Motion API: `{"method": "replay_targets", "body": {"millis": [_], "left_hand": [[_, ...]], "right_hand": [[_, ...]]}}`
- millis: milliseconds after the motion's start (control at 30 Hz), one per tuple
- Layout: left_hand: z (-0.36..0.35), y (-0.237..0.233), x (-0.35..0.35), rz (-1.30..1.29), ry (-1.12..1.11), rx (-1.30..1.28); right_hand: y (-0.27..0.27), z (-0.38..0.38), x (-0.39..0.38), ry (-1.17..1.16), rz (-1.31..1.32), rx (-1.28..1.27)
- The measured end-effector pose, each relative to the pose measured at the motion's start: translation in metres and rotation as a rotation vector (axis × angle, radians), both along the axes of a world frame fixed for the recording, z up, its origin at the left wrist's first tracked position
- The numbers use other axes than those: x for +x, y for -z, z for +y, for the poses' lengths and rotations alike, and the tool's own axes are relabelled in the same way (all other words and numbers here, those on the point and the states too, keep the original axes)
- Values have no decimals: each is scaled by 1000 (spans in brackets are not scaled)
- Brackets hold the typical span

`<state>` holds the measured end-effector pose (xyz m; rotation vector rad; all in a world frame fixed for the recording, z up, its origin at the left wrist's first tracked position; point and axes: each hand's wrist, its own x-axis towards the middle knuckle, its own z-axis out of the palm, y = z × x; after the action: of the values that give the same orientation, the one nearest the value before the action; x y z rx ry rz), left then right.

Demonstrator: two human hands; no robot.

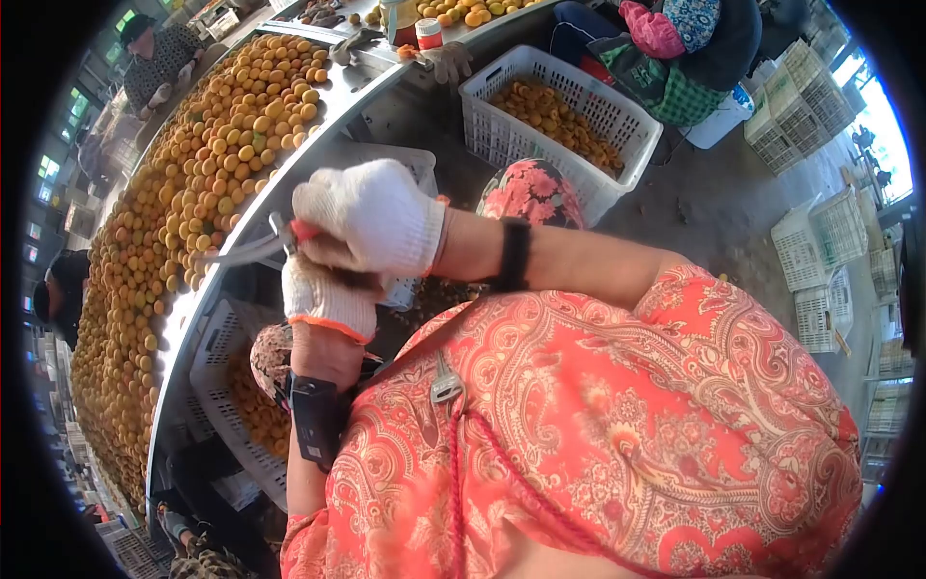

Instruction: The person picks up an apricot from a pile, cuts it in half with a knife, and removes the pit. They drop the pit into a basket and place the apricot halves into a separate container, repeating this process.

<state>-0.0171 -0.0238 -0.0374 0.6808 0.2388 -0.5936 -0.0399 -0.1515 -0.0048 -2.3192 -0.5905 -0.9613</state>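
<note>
My right hand (371, 217), in a white knit glove, is closed around a small red-handled tool (305, 231). A pale metallic streak (241, 253), blurred, reaches left from it. Just below and touching it is my left hand (328, 294), in a white glove with an orange cuff edge. Its fingers are hidden behind my right hand, so what they hold cannot be made out. Both hands are in front of my chest, beside the metal edge of a long table (333, 108) heaped with orange fruit (227, 145).
White crates of cut fruit stand below the table (217, 362) and at the upper right (637, 159). Co-workers sit at the upper left (145, 72), left edge and top right (714, 58). Stacked crates (805, 106) stand at the right. Gloves and a red-lidded jar (429, 36) lie ahead.
</note>
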Motion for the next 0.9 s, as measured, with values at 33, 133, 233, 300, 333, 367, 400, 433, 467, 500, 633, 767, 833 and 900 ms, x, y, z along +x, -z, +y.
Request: {"method": "replay_targets", "body": {"millis": [33,133,233,300,333,367,400,433,467,500,633,767,833,900], "left_hand": [[0,1,2,-14,-12,-50],[3,-8,7,7,-25,-22],[2,-28,-5,56,7,-48],[4,-30,-7,-90,97,20],[3,-30,-10,-147,87,93],[2,-30,-9,-153,88,93],[1,-30,-8,-118,22,171],[-1,-32,-9,-81,-43,250],[-5,-40,-14,-109,-64,356],[-10,-41,-17,-111,-61,358],[-8,-42,-21,-223,-194,564],[3,-33,-17,-426,-66,451],[-4,-40,-20,-232,-100,332],[-4,-47,-23,-203,-80,317]], "right_hand": [[-1,-6,1,-77,-12,73],[-3,-13,-2,-198,305,420],[-4,-24,4,-46,235,495],[8,-29,13,-103,445,587],[7,-27,10,-161,496,621],[1,-21,1,-220,548,654],[-8,-19,-9,-234,584,621],[-4,-16,-9,-168,506,510],[-2,-16,-9,-179,540,572],[-1,-16,-10,-190,574,635],[6,-11,-2,-113,321,591],[-1,-5,-6,-125,289,559],[-3,-3,-5,-130,265,578],[-3,-3,-5,-203,241,602]]}}
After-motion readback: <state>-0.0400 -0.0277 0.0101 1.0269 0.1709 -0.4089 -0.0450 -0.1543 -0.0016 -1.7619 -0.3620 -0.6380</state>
